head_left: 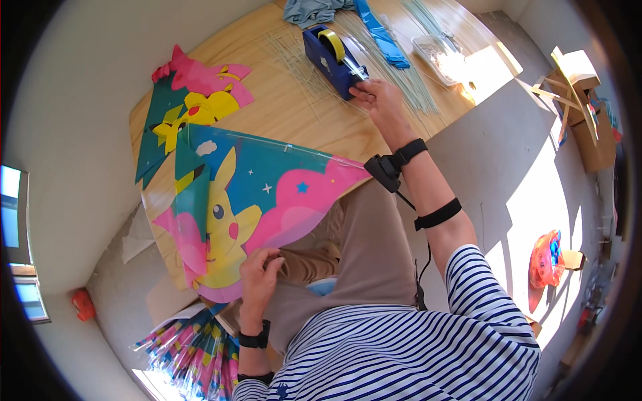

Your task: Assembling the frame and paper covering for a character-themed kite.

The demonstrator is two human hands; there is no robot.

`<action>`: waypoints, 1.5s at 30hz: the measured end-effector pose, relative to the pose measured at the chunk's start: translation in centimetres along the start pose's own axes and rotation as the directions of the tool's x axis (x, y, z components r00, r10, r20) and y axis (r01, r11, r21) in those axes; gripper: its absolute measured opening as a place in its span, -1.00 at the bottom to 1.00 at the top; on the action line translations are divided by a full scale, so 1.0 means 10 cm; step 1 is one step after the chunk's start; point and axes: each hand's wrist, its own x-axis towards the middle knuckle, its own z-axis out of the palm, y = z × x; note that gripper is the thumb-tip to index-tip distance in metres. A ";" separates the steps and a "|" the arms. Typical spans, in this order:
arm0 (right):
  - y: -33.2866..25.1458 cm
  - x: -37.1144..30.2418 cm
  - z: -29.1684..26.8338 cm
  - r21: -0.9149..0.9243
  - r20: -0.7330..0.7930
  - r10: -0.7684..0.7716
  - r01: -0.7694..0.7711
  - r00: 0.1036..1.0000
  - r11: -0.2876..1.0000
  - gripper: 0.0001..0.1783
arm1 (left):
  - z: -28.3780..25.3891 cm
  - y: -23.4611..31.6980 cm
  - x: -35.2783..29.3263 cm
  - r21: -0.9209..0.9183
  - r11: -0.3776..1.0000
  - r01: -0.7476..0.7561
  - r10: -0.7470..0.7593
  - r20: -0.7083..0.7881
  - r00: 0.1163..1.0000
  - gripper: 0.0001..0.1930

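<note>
My right hand (380, 101) reaches to the front end of a blue tape dispenser (329, 65), its fingertips pinched at the cutter on the clear tape's end. A yellow-rimmed tape roll (332, 44) sits in the dispenser. In front of me, a thin kite sheet (287, 190) in teal and pink, printed with a yellow long-eared cartoon figure, lies partly over the table edge and above my lap. A slim clear strip or rod runs along its upper edge. My left hand (259, 275) is curled beside the sheet's lower edge, thumb against fingers; whatever is between them is hidden.
More printed sheets (200, 93) lie folded at the table's left. Thin rods (401, 80), a blue strip (381, 33), grey cloth (314, 10) and a clear plastic tray (438, 59) cover the back. A bundle of folded kites (190, 351) stands at lower left; a cardboard box (595, 137) at right.
</note>
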 end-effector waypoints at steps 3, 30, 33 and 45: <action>0.02 -0.04 0.02 -0.031 -0.017 -0.010 0.010 1.000 0.999 -0.88 | -0.01 -0.03 0.00 0.018 1.000 -0.018 0.019 -0.012 1.000 -0.84; 0.83 -0.24 1.05 -0.716 0.627 0.440 0.698 0.643 0.002 -0.83 | 0.22 0.24 1.16 0.285 0.873 -0.396 0.411 0.010 0.912 -0.69; 0.87 -0.21 1.04 -0.684 0.656 0.395 0.728 0.644 -0.051 -0.82 | 0.27 0.24 1.26 0.302 0.856 -0.421 0.437 0.016 0.900 -0.68; 0.85 -0.23 1.10 -0.642 0.602 0.455 0.736 0.656 -0.213 -0.75 | 0.48 0.15 1.56 0.344 0.811 -0.473 0.489 0.046 0.871 -0.63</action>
